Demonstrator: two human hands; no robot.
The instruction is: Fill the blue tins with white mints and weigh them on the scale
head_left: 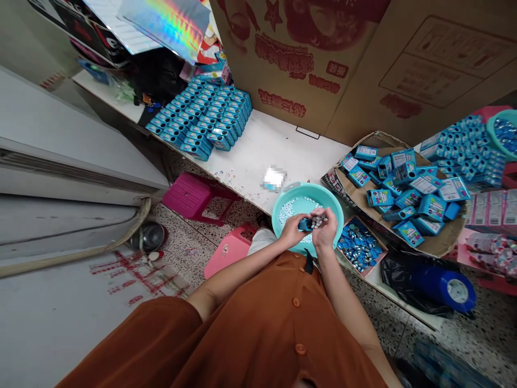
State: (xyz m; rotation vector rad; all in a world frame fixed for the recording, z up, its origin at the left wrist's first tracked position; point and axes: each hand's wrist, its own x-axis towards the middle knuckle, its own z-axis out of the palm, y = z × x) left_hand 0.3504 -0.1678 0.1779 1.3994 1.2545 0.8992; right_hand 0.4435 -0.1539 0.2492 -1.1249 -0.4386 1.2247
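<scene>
Over a turquoise basin (337, 200) holding small white pellets (286, 211), both of my hands are close together. My left hand (292, 231) grips a small blue box (304, 224) by its side. Its end points at my right hand (325, 229), which is cupped around a heap of pale pellets (318, 221). Beside the basin on the right, a shallow tray (383, 260) holds many blue and silver round pieces (359, 249).
Rows of blue boxes (205, 116) stand on the white table (266, 140). An open carton (448, 245) of loose blue boxes is at the right, before a large cardboard box (323, 70). Pink stools (188, 195) stand on the floor.
</scene>
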